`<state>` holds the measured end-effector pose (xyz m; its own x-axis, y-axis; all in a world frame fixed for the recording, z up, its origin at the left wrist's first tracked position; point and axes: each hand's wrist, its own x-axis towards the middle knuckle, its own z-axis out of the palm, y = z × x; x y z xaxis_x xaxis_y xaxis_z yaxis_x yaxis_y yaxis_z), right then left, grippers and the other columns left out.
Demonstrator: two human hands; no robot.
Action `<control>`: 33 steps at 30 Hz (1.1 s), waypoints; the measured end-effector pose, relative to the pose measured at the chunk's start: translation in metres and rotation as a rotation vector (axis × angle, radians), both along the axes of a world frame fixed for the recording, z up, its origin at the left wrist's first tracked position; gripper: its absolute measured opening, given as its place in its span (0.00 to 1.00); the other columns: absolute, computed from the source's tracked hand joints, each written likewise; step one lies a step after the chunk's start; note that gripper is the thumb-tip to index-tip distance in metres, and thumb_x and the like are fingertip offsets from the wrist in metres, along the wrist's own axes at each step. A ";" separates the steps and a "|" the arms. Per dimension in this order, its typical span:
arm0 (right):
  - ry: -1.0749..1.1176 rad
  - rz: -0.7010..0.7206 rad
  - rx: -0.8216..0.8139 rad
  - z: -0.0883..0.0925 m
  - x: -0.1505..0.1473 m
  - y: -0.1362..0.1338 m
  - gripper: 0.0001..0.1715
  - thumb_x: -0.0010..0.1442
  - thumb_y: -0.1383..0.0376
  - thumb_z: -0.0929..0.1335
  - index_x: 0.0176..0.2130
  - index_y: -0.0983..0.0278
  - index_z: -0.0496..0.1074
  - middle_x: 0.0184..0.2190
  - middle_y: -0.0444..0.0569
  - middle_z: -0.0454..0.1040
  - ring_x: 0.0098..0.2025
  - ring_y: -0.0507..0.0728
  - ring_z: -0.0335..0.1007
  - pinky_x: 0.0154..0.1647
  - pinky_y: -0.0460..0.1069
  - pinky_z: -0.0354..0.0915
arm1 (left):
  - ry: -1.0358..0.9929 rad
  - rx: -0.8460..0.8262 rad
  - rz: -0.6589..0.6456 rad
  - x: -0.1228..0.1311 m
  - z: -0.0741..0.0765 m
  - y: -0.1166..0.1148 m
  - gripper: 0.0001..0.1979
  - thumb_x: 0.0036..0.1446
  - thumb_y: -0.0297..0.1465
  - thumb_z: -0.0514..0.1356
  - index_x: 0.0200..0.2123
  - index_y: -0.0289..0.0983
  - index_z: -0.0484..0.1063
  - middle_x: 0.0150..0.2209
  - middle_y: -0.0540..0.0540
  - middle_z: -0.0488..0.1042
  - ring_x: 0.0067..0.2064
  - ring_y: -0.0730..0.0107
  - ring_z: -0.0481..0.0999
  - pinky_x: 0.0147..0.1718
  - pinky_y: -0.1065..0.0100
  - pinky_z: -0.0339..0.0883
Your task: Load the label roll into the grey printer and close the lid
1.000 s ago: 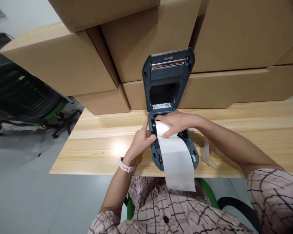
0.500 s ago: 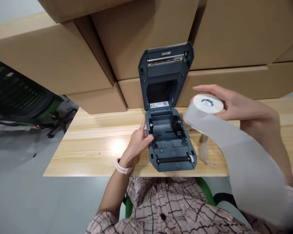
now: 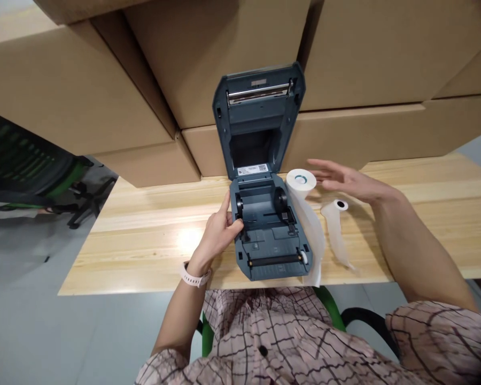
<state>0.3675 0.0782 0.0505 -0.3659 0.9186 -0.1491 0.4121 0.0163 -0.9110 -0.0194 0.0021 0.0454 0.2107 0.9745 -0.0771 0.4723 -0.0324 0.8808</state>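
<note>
A dark grey label printer (image 3: pixel 270 235) stands on the wooden table with its lid (image 3: pixel 260 117) raised; no roll sits between its two black holders. My left hand (image 3: pixel 221 230) grips the printer's left side, thumb over the edge. Close against the printer's right side, a large white label roll (image 3: pixel 300 182) stands on end, its loose strip running down to the table's front edge. My right hand (image 3: pixel 344 179) is just right of that roll, fingers apart and holding nothing. A smaller white paper roll (image 3: pixel 335 211) with a dark core lies nearer me, its tail unrolled.
Large cardboard boxes (image 3: pixel 240 48) are stacked along the back of the table (image 3: pixel 144 240), close behind the raised lid. A black and green office chair (image 3: pixel 36 166) stands on the floor to the left.
My right hand has lowered the large label roll to the table beside the printer and let go of it. My left hand keeps its hold on the printer.
</note>
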 end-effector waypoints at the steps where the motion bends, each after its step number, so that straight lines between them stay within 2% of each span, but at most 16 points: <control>1: 0.048 -0.029 -0.024 -0.004 0.012 -0.006 0.46 0.63 0.44 0.73 0.74 0.47 0.60 0.72 0.53 0.70 0.73 0.69 0.67 0.70 0.70 0.69 | 0.003 0.010 -0.002 0.000 0.001 0.000 0.47 0.57 0.30 0.58 0.80 0.36 0.47 0.23 0.59 0.62 0.26 0.71 0.61 0.30 0.67 0.53; 3: 0.140 -0.028 -0.081 -0.012 0.030 -0.020 0.42 0.65 0.42 0.72 0.72 0.47 0.63 0.71 0.54 0.70 0.74 0.69 0.66 0.72 0.71 0.66 | 0.011 0.021 -0.009 0.001 0.003 -0.001 0.47 0.58 0.30 0.57 0.79 0.36 0.48 0.23 0.59 0.62 0.26 0.71 0.62 0.30 0.67 0.53; 6: 0.138 0.070 -0.163 -0.023 0.038 -0.035 0.48 0.55 0.43 0.78 0.69 0.49 0.67 0.72 0.55 0.69 0.75 0.71 0.64 0.73 0.71 0.64 | 0.035 0.023 -0.015 0.001 0.004 -0.001 0.46 0.57 0.30 0.57 0.79 0.37 0.50 0.23 0.59 0.63 0.26 0.72 0.61 0.30 0.67 0.53; 7: 0.095 0.082 -0.169 -0.026 0.036 -0.038 0.46 0.53 0.45 0.80 0.66 0.50 0.71 0.71 0.55 0.71 0.74 0.71 0.66 0.72 0.70 0.65 | 0.044 0.030 -0.017 0.001 0.004 0.000 0.46 0.57 0.30 0.57 0.79 0.37 0.51 0.23 0.59 0.63 0.25 0.72 0.61 0.30 0.67 0.53; 9: 0.015 0.087 -0.135 -0.030 0.031 -0.041 0.34 0.53 0.47 0.81 0.56 0.52 0.80 0.64 0.55 0.78 0.67 0.70 0.74 0.68 0.68 0.70 | 0.049 0.050 -0.023 0.000 0.004 0.001 0.46 0.55 0.29 0.57 0.78 0.37 0.53 0.22 0.59 0.62 0.25 0.71 0.60 0.29 0.67 0.52; 11: 0.016 0.117 -0.047 -0.031 0.027 -0.042 0.25 0.55 0.45 0.79 0.47 0.54 0.83 0.53 0.56 0.84 0.57 0.69 0.81 0.60 0.65 0.75 | 0.042 0.066 -0.030 0.000 0.004 0.001 0.46 0.55 0.29 0.57 0.78 0.36 0.54 0.21 0.59 0.62 0.24 0.71 0.59 0.28 0.66 0.51; 13: 0.088 0.153 0.058 -0.024 0.024 -0.044 0.29 0.55 0.36 0.75 0.42 0.54 0.82 0.39 0.54 0.85 0.44 0.67 0.84 0.52 0.64 0.77 | 0.039 0.062 -0.027 0.001 0.004 0.001 0.46 0.55 0.29 0.56 0.78 0.37 0.54 0.21 0.59 0.62 0.24 0.71 0.59 0.28 0.66 0.51; 15: 0.168 0.198 0.137 -0.008 0.017 -0.048 0.43 0.48 0.22 0.68 0.39 0.53 0.81 0.23 0.49 0.78 0.29 0.63 0.79 0.43 0.63 0.76 | 0.043 0.056 -0.024 0.001 0.004 0.000 0.45 0.55 0.29 0.56 0.78 0.37 0.54 0.21 0.59 0.62 0.24 0.72 0.59 0.28 0.66 0.51; 17: 0.214 0.266 0.155 0.017 -0.002 -0.051 0.51 0.44 0.17 0.64 0.40 0.53 0.81 0.17 0.45 0.72 0.22 0.60 0.71 0.37 0.62 0.74 | 0.038 0.061 -0.027 0.001 0.004 0.000 0.45 0.55 0.29 0.56 0.78 0.37 0.54 0.21 0.59 0.62 0.25 0.72 0.59 0.28 0.66 0.51; 18: 0.208 0.321 0.154 0.031 -0.016 -0.052 0.52 0.45 0.18 0.65 0.43 0.53 0.82 0.19 0.46 0.74 0.22 0.59 0.71 0.35 0.61 0.73 | 0.033 0.065 -0.029 0.002 0.004 0.000 0.45 0.55 0.29 0.56 0.78 0.37 0.54 0.22 0.58 0.62 0.25 0.72 0.59 0.28 0.66 0.51; 20: 0.133 0.441 0.159 0.056 -0.055 -0.051 0.43 0.55 0.30 0.73 0.56 0.54 0.81 0.32 0.49 0.83 0.31 0.60 0.78 0.37 0.57 0.73 | 0.029 0.068 -0.023 0.001 0.003 0.000 0.46 0.55 0.30 0.56 0.78 0.37 0.54 0.22 0.58 0.62 0.25 0.71 0.60 0.28 0.66 0.51; 22: -0.140 0.551 0.364 0.071 -0.098 -0.047 0.35 0.67 0.40 0.69 0.64 0.53 0.75 0.49 0.52 0.84 0.46 0.62 0.80 0.46 0.56 0.72 | 0.033 0.062 -0.014 0.001 0.003 0.000 0.46 0.55 0.31 0.57 0.78 0.36 0.53 0.22 0.58 0.62 0.25 0.71 0.60 0.28 0.66 0.51; 23: -0.247 0.556 0.471 0.073 -0.117 -0.044 0.32 0.71 0.43 0.67 0.64 0.54 0.75 0.52 0.53 0.83 0.50 0.63 0.79 0.49 0.56 0.70 | 0.035 0.060 -0.012 0.001 0.002 0.000 0.46 0.55 0.31 0.57 0.78 0.36 0.52 0.22 0.58 0.61 0.25 0.70 0.60 0.28 0.66 0.51; 25: -0.455 0.582 0.611 0.067 -0.147 -0.039 0.27 0.74 0.47 0.65 0.61 0.58 0.77 0.51 0.56 0.83 0.51 0.66 0.77 0.50 0.57 0.68 | 0.034 0.059 -0.017 0.001 0.002 0.000 0.47 0.56 0.32 0.57 0.78 0.35 0.51 0.22 0.59 0.62 0.25 0.70 0.60 0.28 0.66 0.51; 28: -0.650 0.600 0.665 0.046 -0.163 -0.035 0.24 0.74 0.51 0.65 0.56 0.63 0.79 0.45 0.59 0.84 0.46 0.67 0.77 0.50 0.59 0.66 | 0.039 0.065 -0.032 0.001 0.003 0.000 0.46 0.56 0.32 0.57 0.78 0.36 0.51 0.22 0.59 0.62 0.25 0.71 0.61 0.28 0.67 0.52; 33: -0.590 0.557 0.777 0.026 -0.152 -0.035 0.25 0.74 0.52 0.67 0.62 0.62 0.76 0.53 0.59 0.83 0.51 0.67 0.75 0.53 0.60 0.67 | 0.050 0.082 -0.041 0.001 0.003 0.000 0.46 0.56 0.32 0.56 0.78 0.34 0.50 0.22 0.58 0.64 0.25 0.71 0.62 0.28 0.66 0.54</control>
